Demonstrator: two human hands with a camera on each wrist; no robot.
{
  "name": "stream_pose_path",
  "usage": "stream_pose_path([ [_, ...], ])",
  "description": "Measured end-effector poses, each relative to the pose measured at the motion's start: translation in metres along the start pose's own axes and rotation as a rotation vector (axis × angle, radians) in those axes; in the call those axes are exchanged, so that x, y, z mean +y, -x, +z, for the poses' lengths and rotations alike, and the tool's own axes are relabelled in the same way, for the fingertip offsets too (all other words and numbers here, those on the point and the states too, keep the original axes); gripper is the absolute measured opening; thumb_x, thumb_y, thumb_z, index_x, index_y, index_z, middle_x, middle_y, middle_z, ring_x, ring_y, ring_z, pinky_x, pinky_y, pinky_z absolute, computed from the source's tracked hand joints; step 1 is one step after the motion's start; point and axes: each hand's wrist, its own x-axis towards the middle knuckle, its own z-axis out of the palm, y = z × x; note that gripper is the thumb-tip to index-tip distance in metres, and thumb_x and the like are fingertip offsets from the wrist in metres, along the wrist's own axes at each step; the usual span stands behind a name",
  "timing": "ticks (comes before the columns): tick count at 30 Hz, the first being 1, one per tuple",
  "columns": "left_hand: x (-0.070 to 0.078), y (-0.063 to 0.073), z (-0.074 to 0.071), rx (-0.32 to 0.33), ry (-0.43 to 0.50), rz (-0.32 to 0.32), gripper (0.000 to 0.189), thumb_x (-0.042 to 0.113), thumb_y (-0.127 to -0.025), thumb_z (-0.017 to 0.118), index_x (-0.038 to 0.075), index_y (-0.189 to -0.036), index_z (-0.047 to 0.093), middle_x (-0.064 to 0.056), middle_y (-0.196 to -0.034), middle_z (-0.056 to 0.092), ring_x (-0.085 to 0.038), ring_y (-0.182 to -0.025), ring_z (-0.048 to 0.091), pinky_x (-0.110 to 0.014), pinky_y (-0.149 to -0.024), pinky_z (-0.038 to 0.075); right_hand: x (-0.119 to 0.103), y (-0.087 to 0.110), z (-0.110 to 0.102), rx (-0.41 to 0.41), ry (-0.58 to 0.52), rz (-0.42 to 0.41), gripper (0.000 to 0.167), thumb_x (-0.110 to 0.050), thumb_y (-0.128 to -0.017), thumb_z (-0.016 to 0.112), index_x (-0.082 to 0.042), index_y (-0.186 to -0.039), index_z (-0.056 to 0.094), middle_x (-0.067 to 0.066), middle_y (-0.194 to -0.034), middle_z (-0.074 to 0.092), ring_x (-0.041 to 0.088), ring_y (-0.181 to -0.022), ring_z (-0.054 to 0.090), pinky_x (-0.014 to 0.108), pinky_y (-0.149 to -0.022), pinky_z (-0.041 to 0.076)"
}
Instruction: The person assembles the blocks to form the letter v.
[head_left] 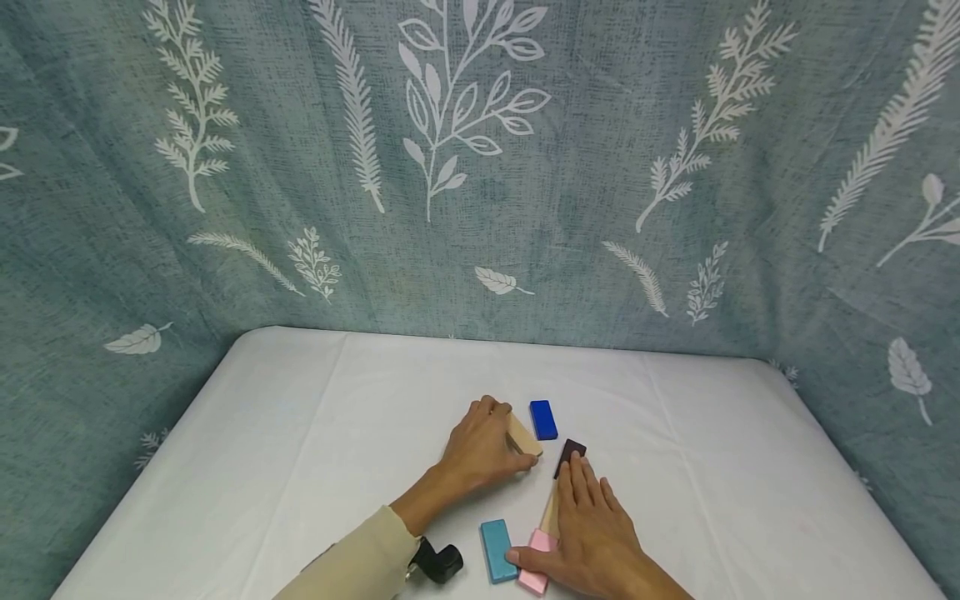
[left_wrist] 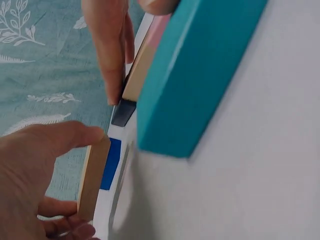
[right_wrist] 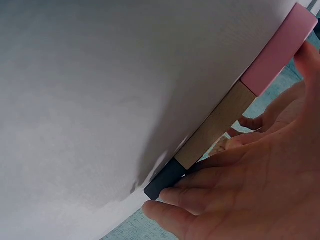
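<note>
My left hand (head_left: 480,446) pinches a plain wooden block (head_left: 522,435) between thumb and fingers, as the left wrist view also shows. A blue block (head_left: 543,419) lies just beyond it. My right hand (head_left: 596,533) has its fingers straight, resting along a row of three blocks set end to end. Black is the far block (right_wrist: 166,179), bare wood the middle block (right_wrist: 217,125), and pink the near block (right_wrist: 280,50). The right thumb touches the pink one in the head view. To its left lies a teal block (head_left: 498,550), close up in the left wrist view.
A white cloth covers the table (head_left: 360,417). Behind and beside it hangs a blue-green curtain (head_left: 570,167) with white leaf prints. A black device (head_left: 441,562) sits at the left wrist by the beige sleeve (head_left: 367,554).
</note>
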Motion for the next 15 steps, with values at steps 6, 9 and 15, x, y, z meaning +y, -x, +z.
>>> stream_pose_path([
  [6, -0.012, 0.004, -0.006, -0.01, 0.016, 0.044, 0.081, 0.053, -0.074, 0.083, 0.0, -0.132, 0.062, -0.01, -0.119, 0.058, -0.019, -0.102, 0.053, -0.035, -0.088, 0.051, 0.001, 0.0, 0.0, 0.002, 0.001, 0.002, 0.146, -0.099, -0.063, 0.05, 0.011, -0.155, 0.024, 0.031, -0.162, 0.015, 0.042, -0.151, 0.015, 0.061, -0.118, 0.015],
  [9, -0.017, 0.008, -0.01, -0.019, 0.025, 0.064, 0.08, 0.051, -0.074, 0.083, 0.0, -0.132, 0.062, -0.009, -0.12, 0.058, -0.018, -0.102, 0.053, -0.035, -0.088, 0.051, 0.001, 0.001, 0.0, 0.003, -0.005, 0.002, 0.146, -0.098, -0.063, 0.05, 0.011, -0.155, 0.023, 0.031, -0.163, 0.015, 0.042, -0.151, 0.015, 0.06, -0.118, 0.015],
  [15, -0.024, 0.013, -0.017, -0.042, 0.023, 0.096, 0.08, 0.05, -0.075, 0.083, 0.001, -0.135, 0.06, -0.009, -0.123, 0.058, -0.018, -0.106, 0.053, -0.036, -0.089, 0.051, 0.0, 0.001, 0.0, 0.001, -0.013, 0.005, 0.146, -0.098, -0.063, 0.051, 0.011, -0.155, 0.022, 0.031, -0.163, 0.014, 0.043, -0.151, 0.015, 0.061, -0.118, 0.014],
])
